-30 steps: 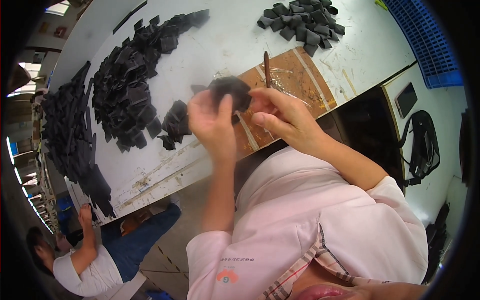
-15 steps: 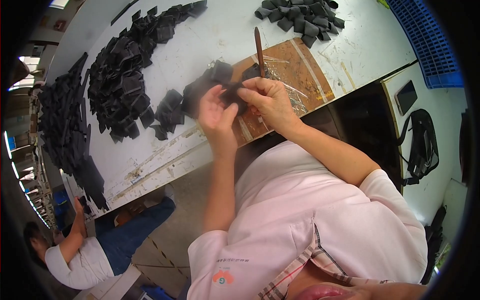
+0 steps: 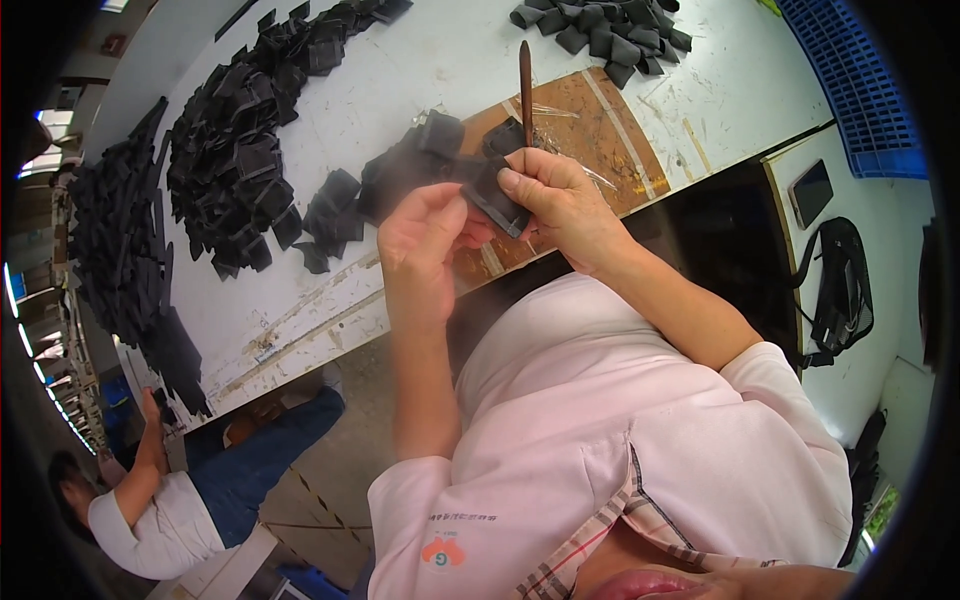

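Observation:
A small black fabric piece [image 3: 493, 197], folded and with a paler lower edge, is between my hands above the near table edge. My right hand [image 3: 565, 205] pinches it between thumb and fingers. A slim brown stick-like tool [image 3: 526, 90] rises from the same hand, its tip pointing away from me. On the piece's left side, my left hand [image 3: 425, 235] is closed, fingertips at its edge and partly behind it. Just beyond lie more black pieces [image 3: 400, 165], partly blurred, and one [image 3: 503, 137] on a brown board [image 3: 630, 150].
Black folded pieces form a big heap [image 3: 235, 160] on the white table [image 3: 330, 300]; long black strips [image 3: 120, 230] lie farther left. Looped black pieces [image 3: 610, 35] sit at the back. A blue crate [image 3: 860, 100], phone [image 3: 810, 193] and black mesh bag [image 3: 840, 285] are right. Another person [image 3: 160, 510] sits lower left.
The black piece has turned so that its flat face and pale edge show. My left hand has shifted slightly left and down; the stick now stands more upright.

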Demonstrator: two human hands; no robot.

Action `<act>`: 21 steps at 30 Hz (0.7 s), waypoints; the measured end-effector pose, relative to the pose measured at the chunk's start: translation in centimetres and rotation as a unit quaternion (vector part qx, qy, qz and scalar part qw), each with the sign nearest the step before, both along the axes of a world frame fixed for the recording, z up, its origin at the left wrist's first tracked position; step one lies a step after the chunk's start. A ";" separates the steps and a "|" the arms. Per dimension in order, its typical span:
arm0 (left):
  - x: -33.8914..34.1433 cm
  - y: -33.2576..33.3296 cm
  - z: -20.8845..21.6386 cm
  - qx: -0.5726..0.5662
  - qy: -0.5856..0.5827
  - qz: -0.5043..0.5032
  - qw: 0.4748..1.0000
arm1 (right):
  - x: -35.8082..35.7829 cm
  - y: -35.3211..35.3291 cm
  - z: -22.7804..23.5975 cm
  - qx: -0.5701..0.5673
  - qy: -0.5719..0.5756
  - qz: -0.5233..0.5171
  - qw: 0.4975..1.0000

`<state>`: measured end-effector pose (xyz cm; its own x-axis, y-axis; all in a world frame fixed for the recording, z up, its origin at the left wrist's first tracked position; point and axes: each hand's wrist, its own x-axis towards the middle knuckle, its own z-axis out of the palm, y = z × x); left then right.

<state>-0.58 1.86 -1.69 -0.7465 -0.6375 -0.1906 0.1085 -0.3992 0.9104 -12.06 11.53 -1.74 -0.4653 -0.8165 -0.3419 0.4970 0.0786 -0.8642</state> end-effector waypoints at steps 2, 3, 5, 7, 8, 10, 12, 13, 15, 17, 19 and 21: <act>0.1 0.1 0.1 -0.012 -0.010 -0.008 1.000 | 0.0 0.2 0.0 0.006 0.006 -0.003 1.000; 0.1 0.1 0.1 -0.025 -0.019 -0.014 0.999 | 0.0 0.3 0.0 0.011 0.011 -0.004 1.000; 0.1 0.2 0.2 -0.032 -0.027 -0.023 0.999 | 0.1 0.4 0.0 0.007 0.007 -0.005 1.000; 0.1 0.3 0.1 -0.039 -0.034 -0.034 0.998 | 0.1 0.5 -0.1 0.003 0.003 -0.007 1.000; 0.1 0.4 0.0 -0.034 -0.039 -0.035 0.998 | 0.1 0.5 -0.4 -0.001 -0.005 -0.001 1.000; 0.1 0.5 -0.3 -0.030 -0.042 -0.038 0.998 | 0.0 0.7 -0.9 -0.005 -0.011 0.002 1.000; 0.1 0.7 -0.4 -0.029 -0.044 -0.039 0.998 | -0.1 0.9 -1.2 0.053 0.241 0.019 0.969; 0.0 0.9 -0.3 -0.031 -0.043 -0.040 0.998 | 0.0 1.2 -0.5 0.106 0.417 0.017 0.902; -0.4 1.5 -0.1 -0.089 -0.069 0.007 0.994 | 0.2 1.7 -0.2 0.065 0.494 -0.061 0.865; -0.6 1.9 0.4 -0.132 -0.070 0.009 0.989 | 0.1 2.2 0.5 0.023 0.566 -0.139 0.813; -0.9 2.5 1.0 -0.175 -0.071 0.009 0.982 | 0.0 2.8 1.5 -0.066 0.524 -0.059 0.847; -1.5 3.2 1.7 -0.250 -0.062 0.012 0.966 | -0.3 2.7 1.0 -0.081 0.522 -0.076 0.845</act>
<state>-2.06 5.10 -0.01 -0.7219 -0.6896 0.0583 -0.0101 0.0947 0.9955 -12.34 14.27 -0.76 -0.5480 -0.7169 0.4310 -0.5506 -0.0788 -0.8311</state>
